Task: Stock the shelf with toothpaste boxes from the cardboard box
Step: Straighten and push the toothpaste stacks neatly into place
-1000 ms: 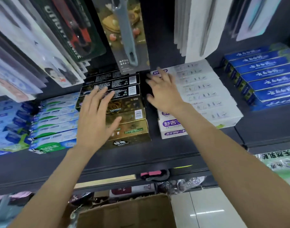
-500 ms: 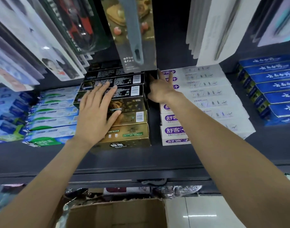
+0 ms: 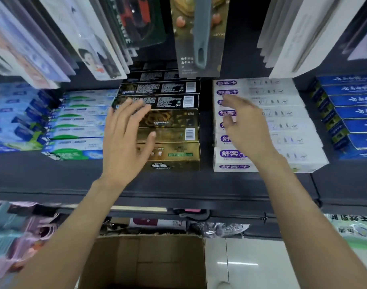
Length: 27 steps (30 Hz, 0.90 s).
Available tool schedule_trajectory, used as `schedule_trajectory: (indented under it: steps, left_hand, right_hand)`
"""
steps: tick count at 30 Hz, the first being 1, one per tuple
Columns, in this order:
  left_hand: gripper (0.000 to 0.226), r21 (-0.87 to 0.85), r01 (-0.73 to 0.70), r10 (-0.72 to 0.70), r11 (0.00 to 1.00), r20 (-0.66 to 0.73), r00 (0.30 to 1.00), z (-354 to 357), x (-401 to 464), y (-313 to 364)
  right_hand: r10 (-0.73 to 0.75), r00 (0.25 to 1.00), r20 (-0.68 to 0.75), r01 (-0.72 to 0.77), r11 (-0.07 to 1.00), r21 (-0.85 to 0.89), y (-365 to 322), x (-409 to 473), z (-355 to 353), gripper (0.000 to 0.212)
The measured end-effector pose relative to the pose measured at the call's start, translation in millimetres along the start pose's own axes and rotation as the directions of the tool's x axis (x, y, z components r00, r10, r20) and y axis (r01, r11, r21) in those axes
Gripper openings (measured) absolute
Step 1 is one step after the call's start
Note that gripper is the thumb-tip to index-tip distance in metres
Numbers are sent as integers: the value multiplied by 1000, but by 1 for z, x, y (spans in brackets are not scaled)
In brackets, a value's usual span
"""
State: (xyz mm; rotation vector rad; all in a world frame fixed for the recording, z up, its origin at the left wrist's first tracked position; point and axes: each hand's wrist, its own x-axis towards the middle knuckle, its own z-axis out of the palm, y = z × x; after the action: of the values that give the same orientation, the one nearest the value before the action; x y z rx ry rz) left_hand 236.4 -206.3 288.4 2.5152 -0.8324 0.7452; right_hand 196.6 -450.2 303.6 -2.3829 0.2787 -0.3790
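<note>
A row of gold and black toothpaste boxes (image 3: pixel 174 130) lies on the dark shelf (image 3: pixel 53 178), in the middle. My left hand (image 3: pixel 124 140) hovers flat over the left end of that row with fingers straight and holds nothing. To the right lies a row of white boxes with purple logos (image 3: pixel 282 126). My right hand (image 3: pixel 243 126) is over their left ends, fingers loosely spread, blurred and holding nothing. The brown cardboard box (image 3: pixel 145 261) stands open on the floor below the shelf, between my forearms.
Green-and-white boxes (image 3: pixel 80 124) and light blue boxes (image 3: pixel 9 122) fill the shelf's left; dark blue boxes (image 3: pixel 351 113) fill the right. Carded goods (image 3: pixel 197 34) hang low over the back of the shelf. A lower shelf holds pink and teal packs (image 3: pixel 16 232). White floor tiles (image 3: pixel 251 265) lie at the right.
My right hand has drawn back from the gap between the gold and white rows and now hangs over the white boxes. My left hand has lifted slightly and slid toward me.
</note>
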Motion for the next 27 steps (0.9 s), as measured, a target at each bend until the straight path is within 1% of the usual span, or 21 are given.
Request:
schedule_trajectory:
  steps: [1, 2, 3, 5, 6, 7, 8, 9, 11, 14, 16, 17, 19, 24, 27]
  left_hand:
    - [46, -83, 53, -56, 995, -41, 998, -7, -14, 2]
    - [49, -157, 114, -123, 981, -47, 991, -14, -27, 3]
    - [57, -214, 196, -202, 957, -9, 979, -20, -39, 1]
    - [86, -266, 396, -360, 879, 177, 916, -30, -52, -6]
    - [100, -257, 461, -391, 850, 279, 877, -32, -55, -11]
    - [111, -224, 483, -388, 846, 362, 848, -33, -54, -16]
    - [118, -190, 474, -368, 860, 415, 833, -31, -52, -22]
    - [120, -174, 454, -342, 874, 445, 828, -28, -51, -27]
    - [121, -204, 438, -299, 875, 483, 823, -23, -44, -35]
    - [126, -295, 451, -241, 842, 542, 805, -19, -28, -45]
    - [132, -301, 486, -223, 820, 614, 757, -21, -17, -48]
    - [132, -298, 500, -218, 813, 640, 737, -21, -13, -49]
    - [129, -305, 512, -203, 803, 669, 716, -22, -11, -54]
    - [127, -371, 537, -177, 758, 675, 716, -23, -12, -58]
    - [128, -389, 589, -172, 709, 714, 679, -18, -12, -60]
  right_hand:
    - [29, 999, -30, -26, 992, 120, -7, -30, -7, 43]
    - [60, 998, -30, -53, 976, 209, -14, -56, -8, 41]
    - [83, 996, -17, -76, 958, 276, -23, -76, -5, 40]
    - [99, 995, 33, -104, 938, 331, -39, -96, 12, 46]
    - [79, 995, 59, -93, 949, 303, -46, -99, 24, 52]
    - [62, 995, 74, -78, 965, 249, -52, -97, 37, 58]
    - [61, 995, 84, -76, 977, 200, -56, -93, 49, 64]
    - [77, 993, 92, -92, 981, 170, -60, -88, 60, 71]
    - [144, 986, 85, -155, 978, 142, -66, -77, 76, 78]
    - [245, 970, 14, -245, 963, 115, -69, -60, 82, 81]
    - [283, 959, -15, -280, 955, 98, -68, -51, 82, 81]
    - [297, 955, -17, -294, 951, 96, -68, -48, 84, 81]
    - [319, 948, -19, -316, 944, 96, -69, -46, 88, 81]
    - [349, 935, -60, -339, 931, 136, -70, -46, 95, 81]
    - [345, 936, -74, -332, 931, 151, -69, -45, 95, 82]
